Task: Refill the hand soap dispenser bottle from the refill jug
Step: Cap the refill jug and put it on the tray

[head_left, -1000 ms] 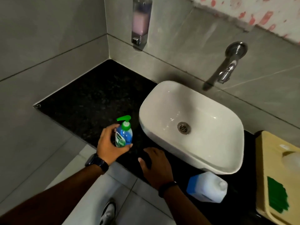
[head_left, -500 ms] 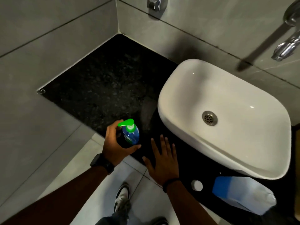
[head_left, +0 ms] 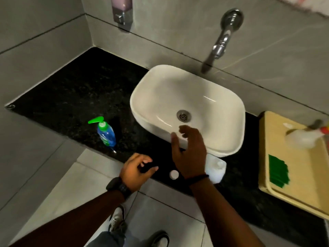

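Since half a second ago I've let go of the soap dispenser bottle (head_left: 106, 133); it now stands upright by the countertop's (head_left: 74, 93) front edge, left of the basin (head_left: 187, 90), pump on. My left hand (head_left: 137, 171) hangs empty, fingers loosely curled. My right hand (head_left: 189, 154) is open, spread above the refill jug (head_left: 216, 169), not gripping it. Its white cap (head_left: 174, 174) lies on the counter's front edge beside it. I judge nothing is poured yet. My wrist hides most of the jug; the tray (head_left: 267, 157) at right is blurred.
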Action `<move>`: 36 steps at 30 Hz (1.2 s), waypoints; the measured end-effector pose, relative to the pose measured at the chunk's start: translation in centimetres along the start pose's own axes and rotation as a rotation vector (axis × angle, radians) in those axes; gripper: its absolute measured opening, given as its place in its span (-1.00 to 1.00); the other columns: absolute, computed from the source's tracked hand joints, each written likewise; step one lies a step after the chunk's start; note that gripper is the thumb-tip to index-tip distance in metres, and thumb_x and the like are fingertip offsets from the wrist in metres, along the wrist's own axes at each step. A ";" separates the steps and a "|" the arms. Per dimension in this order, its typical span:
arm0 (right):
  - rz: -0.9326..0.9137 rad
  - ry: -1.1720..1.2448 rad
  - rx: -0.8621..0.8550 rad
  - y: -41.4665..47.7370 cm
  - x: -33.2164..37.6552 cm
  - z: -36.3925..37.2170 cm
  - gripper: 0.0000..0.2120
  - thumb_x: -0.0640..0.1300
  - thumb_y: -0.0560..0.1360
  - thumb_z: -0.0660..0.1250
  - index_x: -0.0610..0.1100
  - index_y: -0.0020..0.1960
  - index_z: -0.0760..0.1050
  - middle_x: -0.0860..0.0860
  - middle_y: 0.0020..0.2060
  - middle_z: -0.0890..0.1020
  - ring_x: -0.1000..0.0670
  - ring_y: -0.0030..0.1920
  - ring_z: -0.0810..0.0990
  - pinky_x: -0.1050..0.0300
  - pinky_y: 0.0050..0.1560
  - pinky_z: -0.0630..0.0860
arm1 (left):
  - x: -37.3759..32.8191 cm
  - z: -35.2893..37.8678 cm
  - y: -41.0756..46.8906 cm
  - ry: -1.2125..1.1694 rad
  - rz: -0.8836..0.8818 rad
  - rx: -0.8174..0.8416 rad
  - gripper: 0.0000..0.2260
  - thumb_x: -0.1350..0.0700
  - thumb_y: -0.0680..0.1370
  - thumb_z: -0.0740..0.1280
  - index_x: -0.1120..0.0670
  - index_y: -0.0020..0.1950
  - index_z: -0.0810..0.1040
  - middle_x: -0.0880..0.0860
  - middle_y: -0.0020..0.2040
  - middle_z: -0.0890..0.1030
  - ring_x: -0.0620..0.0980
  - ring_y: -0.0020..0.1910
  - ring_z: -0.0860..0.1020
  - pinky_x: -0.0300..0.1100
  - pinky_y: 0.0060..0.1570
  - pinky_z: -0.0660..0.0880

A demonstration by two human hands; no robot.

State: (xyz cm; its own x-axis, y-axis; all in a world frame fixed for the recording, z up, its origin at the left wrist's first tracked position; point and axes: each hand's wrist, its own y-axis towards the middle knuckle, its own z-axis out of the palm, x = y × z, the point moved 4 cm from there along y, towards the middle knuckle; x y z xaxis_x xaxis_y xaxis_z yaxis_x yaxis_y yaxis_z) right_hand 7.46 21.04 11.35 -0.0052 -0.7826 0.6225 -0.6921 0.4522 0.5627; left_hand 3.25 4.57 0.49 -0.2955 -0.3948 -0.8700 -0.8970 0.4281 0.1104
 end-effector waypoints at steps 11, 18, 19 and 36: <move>0.455 0.068 0.330 -7.0 -12.6 -11.6 -0.19 0.14 0.17 0.56 -0.06 0.30 0.32 -0.02 0.18 0.50 0.03 0.15 0.51 0.03 0.14 0.52 | -2.0 10.4 -0.2 0.300 -0.081 0.370 -0.41 0.06 0.18 0.62 0.02 0.19 0.59 0.10 0.19 0.53 0.12 0.13 0.54 -0.21 0.08 0.46; 0.513 0.183 0.478 -8.7 -15.5 -8.5 -0.31 -0.04 0.17 0.60 0.30 0.15 0.32 0.33 0.10 0.47 0.45 0.09 0.43 0.60 -0.01 0.35 | -1.6 12.1 0.4 0.443 -0.070 0.399 -0.61 0.04 0.29 0.55 -0.01 0.09 0.64 0.06 0.19 0.56 0.09 0.12 0.55 -0.24 0.06 0.43; 0.514 0.178 0.468 -8.7 -15.6 -8.3 -0.33 -0.05 0.18 0.59 0.31 0.14 0.32 0.36 0.08 0.45 0.47 0.08 0.42 0.61 -0.03 0.34 | -1.4 12.2 0.5 0.451 -0.071 0.406 -0.63 0.04 0.31 0.53 -0.01 0.10 0.63 0.06 0.19 0.56 0.09 0.13 0.54 -0.25 0.07 0.42; 0.285 0.142 0.191 0.0 -6.6 -13.5 -0.39 0.27 0.16 0.50 0.10 0.10 0.38 0.22 -0.02 0.54 0.15 0.01 0.56 0.10 -0.09 0.64 | -24.6 0.7 7.8 -0.201 0.294 0.026 -0.83 0.11 0.43 0.45 -0.03 0.00 0.61 -0.07 -0.09 0.60 -0.14 -0.23 0.54 -0.36 -0.20 0.48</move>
State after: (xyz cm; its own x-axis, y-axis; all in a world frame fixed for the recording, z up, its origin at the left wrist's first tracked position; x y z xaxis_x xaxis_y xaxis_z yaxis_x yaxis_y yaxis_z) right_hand 17.23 32.01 14.55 -0.1262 -0.5631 0.8167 -0.7997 0.5449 0.2521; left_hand 3.73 18.24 22.45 -0.4672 -0.0853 -0.8800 -0.7738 0.5209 0.3604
